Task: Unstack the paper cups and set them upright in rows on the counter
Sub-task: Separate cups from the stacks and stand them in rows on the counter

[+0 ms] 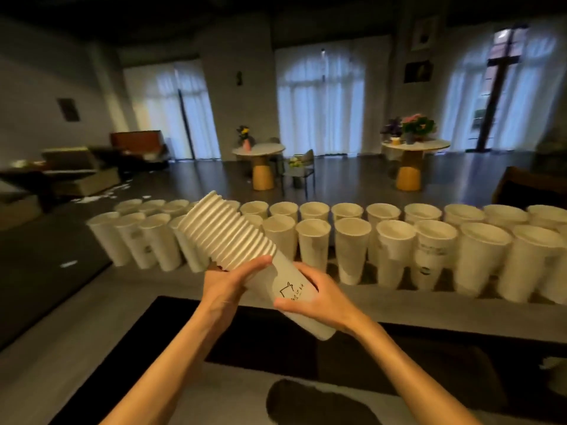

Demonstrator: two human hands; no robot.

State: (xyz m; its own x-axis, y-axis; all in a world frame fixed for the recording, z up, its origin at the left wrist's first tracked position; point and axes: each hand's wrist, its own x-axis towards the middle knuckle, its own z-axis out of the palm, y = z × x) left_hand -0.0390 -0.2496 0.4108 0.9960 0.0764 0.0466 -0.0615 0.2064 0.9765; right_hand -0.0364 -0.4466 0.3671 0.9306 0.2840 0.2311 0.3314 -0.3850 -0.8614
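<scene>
Cup stack [228, 233]: light, thin-walled, crushable paper; left hand [225, 288] grips under the rims, right hand [316, 297] wraps the outer cup [294, 297]—hold gently mid-wall.

Hidden behind the tilted stack of cups [227, 234]: parts of several upright cups [352, 250] in both rows. Cut off at the right edge: the last cups of each row. Covered by the left hand [227, 289] and right hand [319, 299]: much of the lowest cup's wall, leaving only part of a printed drawing. Too blurred to read: the dark print on cups at centre right. Cut off at the bottom edge: both forearms. Indistinct in the dim upper left: furniture and pale scraps on the floor.
</scene>
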